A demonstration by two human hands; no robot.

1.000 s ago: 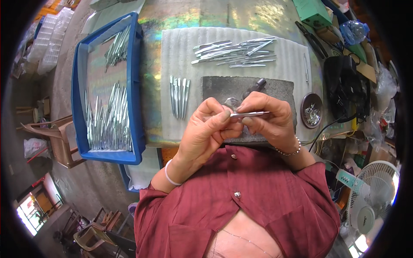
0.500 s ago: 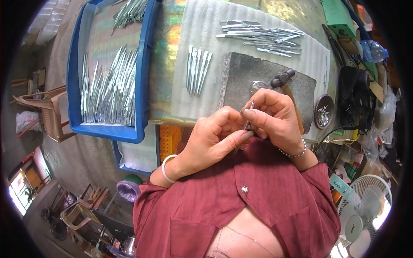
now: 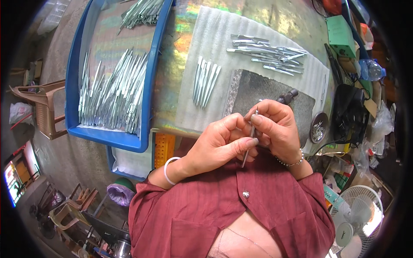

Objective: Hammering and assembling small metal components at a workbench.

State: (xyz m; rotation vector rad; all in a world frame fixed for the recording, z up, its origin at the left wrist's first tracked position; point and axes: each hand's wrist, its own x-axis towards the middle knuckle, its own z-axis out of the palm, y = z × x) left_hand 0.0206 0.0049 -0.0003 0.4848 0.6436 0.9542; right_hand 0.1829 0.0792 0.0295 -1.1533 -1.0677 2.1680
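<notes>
Both my hands meet in front of my chest, at the near edge of the table, around one slim silvery metal piece point(image 3: 245, 160). My left hand point(image 3: 221, 142) pinches its middle between thumb and curled fingers. My right hand point(image 3: 277, 124) grips the upper part, thumb laid along it. The lower end sticks out below my fingers; much of the rest is hidden. Just beyond my right hand lies a hammer point(image 3: 287, 97) on a dark stone block point(image 3: 258, 88). On the white foam sheet point(image 3: 187, 107) are a small row of tapered metal pieces point(image 3: 205, 84) and a looser pile point(image 3: 275, 53).
A blue tray point(image 3: 107, 138) holding many metal pieces stands at the left. Right of the block is a round dish point(image 3: 325, 124) with small metal parts. Beyond it are a black bag point(image 3: 347, 105), a green box point(image 3: 341, 36) and a plastic bottle point(image 3: 372, 70). A fan point(image 3: 357, 215) stands lower right.
My view has shifted slightly. The metal piece now shows more of its length below my fingers, standing more upright. Both hands still hold it.
</notes>
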